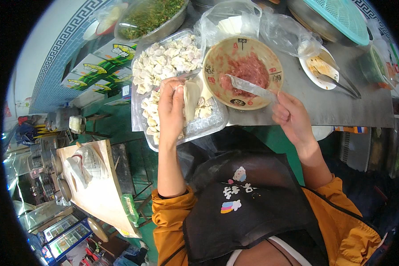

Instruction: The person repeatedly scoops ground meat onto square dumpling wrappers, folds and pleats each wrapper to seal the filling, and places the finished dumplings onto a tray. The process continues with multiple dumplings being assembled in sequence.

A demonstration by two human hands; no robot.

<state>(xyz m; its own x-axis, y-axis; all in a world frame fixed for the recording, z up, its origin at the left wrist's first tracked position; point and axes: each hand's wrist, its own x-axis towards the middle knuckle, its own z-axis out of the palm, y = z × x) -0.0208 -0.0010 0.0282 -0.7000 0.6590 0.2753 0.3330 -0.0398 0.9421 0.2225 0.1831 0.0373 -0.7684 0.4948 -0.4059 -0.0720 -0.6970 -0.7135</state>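
My left hand holds a stack of pale dough wrappers on edge, above a clear plastic tray. Many folded wontons fill the tray, with a bare floury patch at its near right corner. In my right hand is a flat, pale spreading blade whose tip touches the minced meat. That pink meat lies in a large cream bowl with dark printed characters, right of the tray. My fingers close around the blade's near end, so its handle is mostly hidden.
A plastic bag of wrappers stands behind the bowl. To the right, a white dish holds sauce residue and tongs. A metal basin of chopped greens is at back left; a turquoise colander is at back right. Printed cartons stand left.
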